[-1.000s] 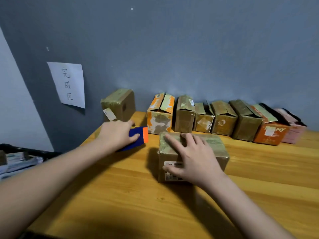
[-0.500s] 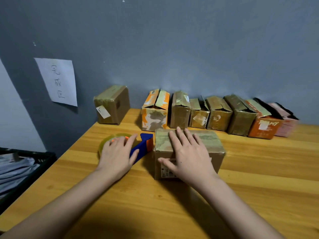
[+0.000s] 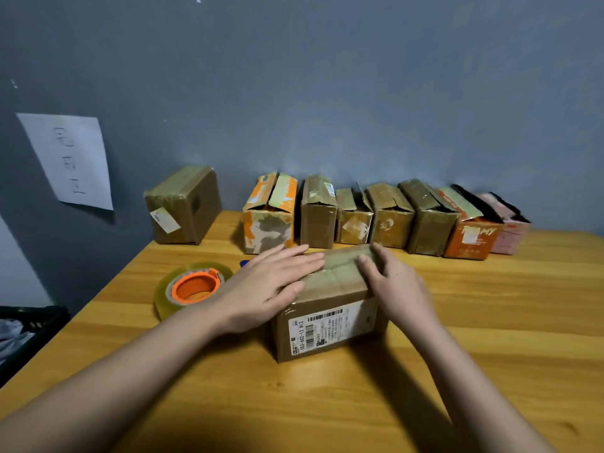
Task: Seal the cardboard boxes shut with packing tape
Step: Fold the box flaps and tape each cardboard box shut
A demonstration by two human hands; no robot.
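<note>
At the centre of the frame a cardboard box (image 3: 330,308) sits on the wooden counter (image 3: 490,322), its near face carrying a white shipping label (image 3: 322,333). Both hands lie on its top. The left hand (image 3: 271,286) comes in from the left with its fingers (image 3: 304,261) straight and flat across the taped seam, gripping nothing. The right hand (image 3: 397,289) rests on the right part of the top, fingers (image 3: 371,263) lightly bent over the tape and the far edge; it presses rather than holds. The top surface already looks glossy with tape, so the step in hand is most likely smoothing the strip down and closing the flaps firmly.

The tape roll (image 3: 192,287), clear tape on an orange core, lies on the counter just left of the box, behind the left wrist, and neither hand touches it. A small blue part (image 3: 244,263) shows beyond the left hand; what it belongs to cannot be told.

Along the wall in the upper middle stands a row of boxes (image 3: 389,217), several with flaps raised and seemingly unsealed. One taped box (image 3: 183,204) stands apart at the left, under a paper sign (image 3: 70,160).

The next move probably calls for lifting this box aside and drawing an open one forward, then taking up the roll.
</note>
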